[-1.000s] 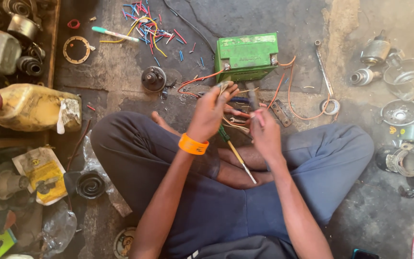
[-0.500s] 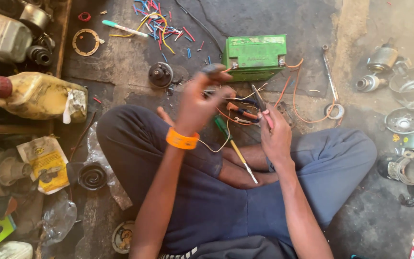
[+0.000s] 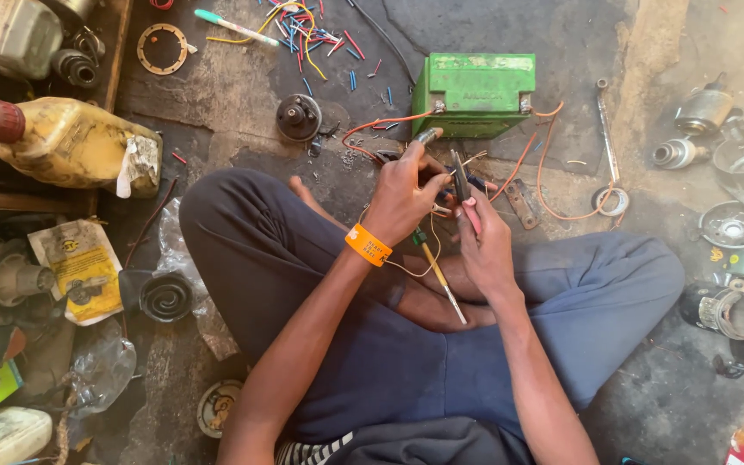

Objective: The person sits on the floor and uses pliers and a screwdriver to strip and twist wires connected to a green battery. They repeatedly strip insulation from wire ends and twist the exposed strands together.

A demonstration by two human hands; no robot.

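I sit cross-legged on the floor with both hands in front of my knees. My left hand (image 3: 400,196), with an orange wristband, pinches thin wires (image 3: 446,209) and a small metal-tipped piece near my fingertips. My right hand (image 3: 486,241) grips pliers (image 3: 460,182) with red handles, jaws pointing up at those wires. The two hands touch. A green-handled screwdriver (image 3: 435,274) lies across my leg under them. Just beyond stands a green battery (image 3: 474,91) with orange wires (image 3: 551,185) running from its terminals towards my hands.
A wrench (image 3: 604,129) lies right of the battery. Cut coloured wire bits (image 3: 320,39) are scattered at the top. A yellow oil jug (image 3: 71,142), paper and round parts crowd the left. Metal motor parts (image 3: 734,172) fill the right edge. A round hub (image 3: 299,116) sits ahead.
My left hand, raised half a second ago, has come back down against my right hand. The pliers now point at the wires between the fingers.
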